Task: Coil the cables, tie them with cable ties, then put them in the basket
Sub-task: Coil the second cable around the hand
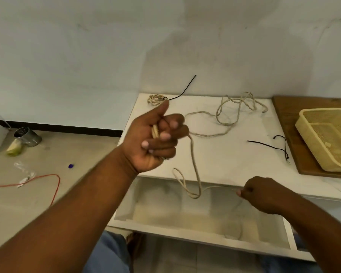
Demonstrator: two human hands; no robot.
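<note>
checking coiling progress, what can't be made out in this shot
Head view:
- Loops in the left hand: curled fingers cover the cream cable, count unclear.
- Basket: cut off by the right edge.
- Far coil: thumb overlaps it; black tie closure too small.
- Cream cable below the right hand: faint and blurred over the drawer.

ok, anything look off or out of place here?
Floor at left is littered: a metal can on its side, a plastic wrapper, a loose orange wire. The drawer under the table stands open.
</note>
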